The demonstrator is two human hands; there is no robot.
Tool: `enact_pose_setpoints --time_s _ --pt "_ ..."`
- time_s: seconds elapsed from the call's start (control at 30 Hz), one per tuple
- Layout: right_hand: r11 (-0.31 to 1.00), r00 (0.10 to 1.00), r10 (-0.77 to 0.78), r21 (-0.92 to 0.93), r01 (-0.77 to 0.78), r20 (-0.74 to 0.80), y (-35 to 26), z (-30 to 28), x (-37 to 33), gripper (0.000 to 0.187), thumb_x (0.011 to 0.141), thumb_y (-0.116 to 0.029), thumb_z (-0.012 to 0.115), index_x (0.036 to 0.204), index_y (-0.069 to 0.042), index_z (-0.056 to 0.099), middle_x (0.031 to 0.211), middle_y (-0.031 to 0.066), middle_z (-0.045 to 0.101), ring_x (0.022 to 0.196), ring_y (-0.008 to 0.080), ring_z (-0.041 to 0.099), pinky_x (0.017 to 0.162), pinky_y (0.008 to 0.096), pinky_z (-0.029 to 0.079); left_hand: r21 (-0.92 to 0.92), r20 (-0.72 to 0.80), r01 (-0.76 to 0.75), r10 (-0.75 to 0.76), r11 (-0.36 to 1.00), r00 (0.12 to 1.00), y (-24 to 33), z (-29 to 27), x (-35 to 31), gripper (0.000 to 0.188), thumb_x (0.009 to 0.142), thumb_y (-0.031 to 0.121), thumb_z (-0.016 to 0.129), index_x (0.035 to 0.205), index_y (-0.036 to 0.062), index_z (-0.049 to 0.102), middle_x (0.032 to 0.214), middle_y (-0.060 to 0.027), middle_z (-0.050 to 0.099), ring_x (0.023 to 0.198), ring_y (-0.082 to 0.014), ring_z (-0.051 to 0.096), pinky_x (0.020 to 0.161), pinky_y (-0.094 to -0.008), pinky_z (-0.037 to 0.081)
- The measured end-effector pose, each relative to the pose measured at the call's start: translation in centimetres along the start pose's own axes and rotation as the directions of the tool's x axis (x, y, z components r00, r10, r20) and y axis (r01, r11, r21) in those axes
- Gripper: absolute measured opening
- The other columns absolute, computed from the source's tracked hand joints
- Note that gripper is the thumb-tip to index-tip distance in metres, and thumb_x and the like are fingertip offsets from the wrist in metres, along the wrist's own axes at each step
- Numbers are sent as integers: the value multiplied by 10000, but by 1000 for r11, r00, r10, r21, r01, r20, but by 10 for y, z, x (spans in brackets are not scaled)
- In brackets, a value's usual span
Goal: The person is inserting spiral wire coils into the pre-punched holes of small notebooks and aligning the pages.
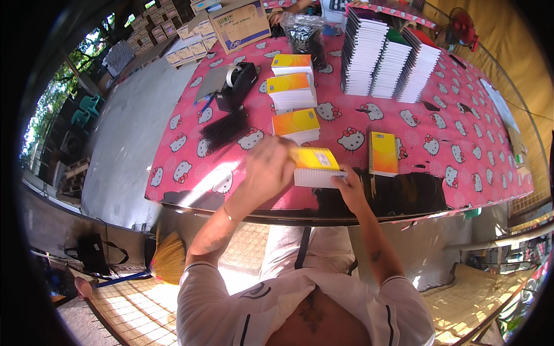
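A: What is being shown, from the left of the frame across to the right?

B: A pink table cover printed with cartoon cats is being viewed from above. At upper left, a black tape dispenser and a bundle of black spiral combs are lying on it. Up the middle, three piles of yellow-and-orange notebooks are being kept in a column.

A: And the hands?

B: At lower centre, a small stack of yellow notebooks is being held near the table's front edge. The left hand is being laid over the stack's left end, fingers curled onto it. The right hand is being pressed against the stack's lower right corner, gripping it from the side.

A: What is to the right?

B: Just beside the stack, a single spiral-bound yellow notebook is lying flat. At upper right, tall stacks of white-edged bound pads are standing.

A: Which step is being done?

B: It is judged that the stack is being squared up between both hands. The next move is thought to call for even edges and a firm two-handed grip before it is lifted toward the piles above.
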State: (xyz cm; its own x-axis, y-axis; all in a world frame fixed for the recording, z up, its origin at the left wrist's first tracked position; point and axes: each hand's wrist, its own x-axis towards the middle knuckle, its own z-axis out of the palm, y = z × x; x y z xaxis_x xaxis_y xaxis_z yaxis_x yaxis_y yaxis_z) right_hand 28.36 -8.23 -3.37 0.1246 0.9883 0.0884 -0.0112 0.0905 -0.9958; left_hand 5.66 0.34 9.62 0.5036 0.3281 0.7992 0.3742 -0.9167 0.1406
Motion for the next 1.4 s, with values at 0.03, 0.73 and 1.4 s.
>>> enact_pose_setpoints --time_s 0.03,0.73,1.4 --pt "992 1000 -15 128 14 7 15 -6 3 270 992 -239 564 1128 -10 602 1044 67 631 999 125 574 908 289 453 0 90 -89 89 996 992 20 0 -6 280 753 10 690 1004 29 567 914 -121 605 746 -307 593 679 -420 473" --pt "990 979 -97 -80 113 178 -9 12 4 277 957 -67 638 1223 6 666 1093 86 701 968 127 646 864 259 498 562 43 335 -431 756 901 -178 17 -119 201 914 71 641 1102 0 654 1007 -184 631 894 -370 623 769 -477 528" --pt "993 978 -11 -110 35 208 -3 13 8 306 990 -102 615 1258 45 638 1171 98 694 1032 113 623 915 260 497 -273 80 539 -539 797 838 -5 18 -98 185 908 68 713 1082 9 737 969 -127 717 779 -203 683 659 -305 526"
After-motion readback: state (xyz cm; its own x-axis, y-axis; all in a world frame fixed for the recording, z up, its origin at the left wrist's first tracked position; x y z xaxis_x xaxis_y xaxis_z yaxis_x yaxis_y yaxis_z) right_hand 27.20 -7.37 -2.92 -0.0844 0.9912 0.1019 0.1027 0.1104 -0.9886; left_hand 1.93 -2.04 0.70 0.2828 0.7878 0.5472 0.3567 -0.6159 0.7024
